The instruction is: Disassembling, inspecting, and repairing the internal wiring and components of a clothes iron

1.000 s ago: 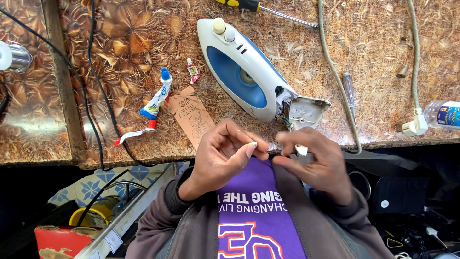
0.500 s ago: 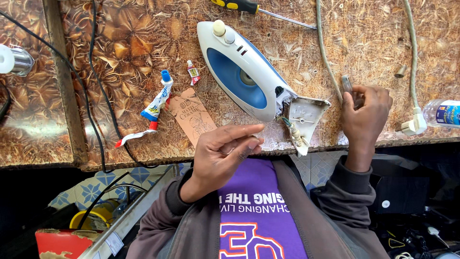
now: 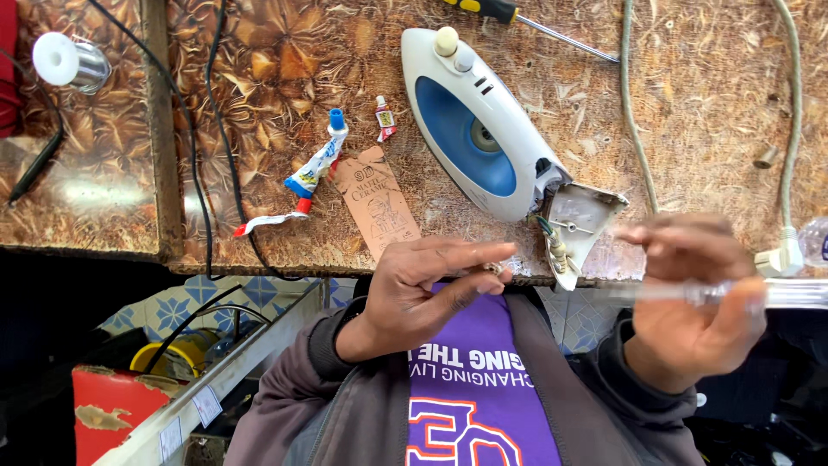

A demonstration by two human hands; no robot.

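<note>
Bench clutter around you, right now.
Squeezed blue-capped glue tube (image 3: 315, 164) beside a brown card tag (image 3: 377, 200); yellow-handled screwdriver (image 3: 509, 14) up top; white thread spool (image 3: 69, 62) far left.

small metal part (image 3: 495, 268) pinched in the left hand (image 3: 423, 289); clear-handled tool (image 3: 724, 292) gripped in the right hand (image 3: 690, 306)

the small part is a tiny silvery piece, too small to make out its shape, caught between the thumb and fingertips of the left hand just off the near edge of the worktop. the tool is a slim, clear, see-through rod, blurred by motion, lying roughly level across the fingers of the right hand, its ends sticking out on both sides of the hand, held above the table edge and well apart from the small part.
</note>
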